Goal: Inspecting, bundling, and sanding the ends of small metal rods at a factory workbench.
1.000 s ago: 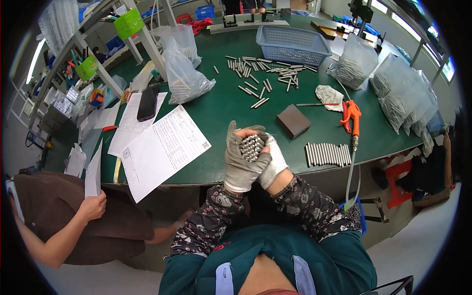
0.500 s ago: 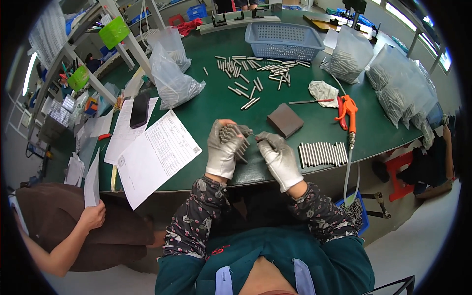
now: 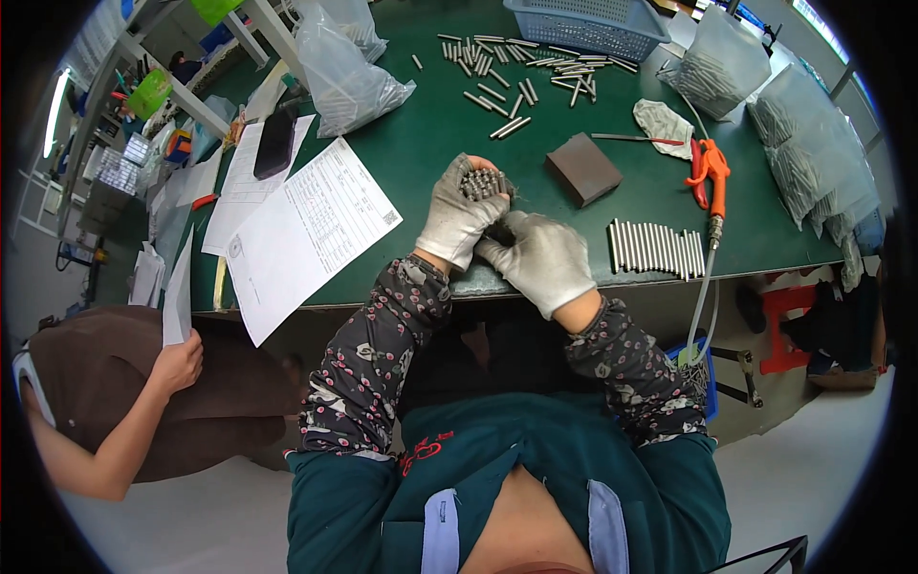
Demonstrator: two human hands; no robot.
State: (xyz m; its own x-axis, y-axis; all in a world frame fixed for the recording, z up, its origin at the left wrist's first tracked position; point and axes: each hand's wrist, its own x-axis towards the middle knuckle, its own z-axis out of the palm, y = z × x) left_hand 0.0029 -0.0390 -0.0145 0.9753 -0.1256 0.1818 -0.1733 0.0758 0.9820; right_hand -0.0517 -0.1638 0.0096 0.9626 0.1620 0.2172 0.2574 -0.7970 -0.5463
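My left hand (image 3: 452,212), in a white-grey work glove with bare fingertips, is closed around a bundle of short metal pins (image 3: 483,184). Their round ends show at the top of the grip. My right hand (image 3: 546,254), gloved alike, is curled up against the near right side of that bundle. Its fingertips are hidden, so what they pinch cannot be seen. To the right of my hands lies a neat row of metal pins (image 3: 656,250). A dark brown block (image 3: 583,169) rests just beyond my right hand. Farther off, several loose pins (image 3: 516,81) are scattered on the green table (image 3: 421,129).
An orange air gun (image 3: 710,177) with a hose, a white cloth (image 3: 663,128) and a thin red-handled tool (image 3: 626,138) lie right. Pin-filled bags (image 3: 813,143) and a blue basket (image 3: 588,29) stand beyond. Papers (image 3: 311,234) and a phone (image 3: 275,143) lie left, near a seated person (image 3: 158,392).
The view has tilted, so the table sits higher in the picture. My left hand has turned the bundle so its pin ends show upward, and my right hand has closed in against it.
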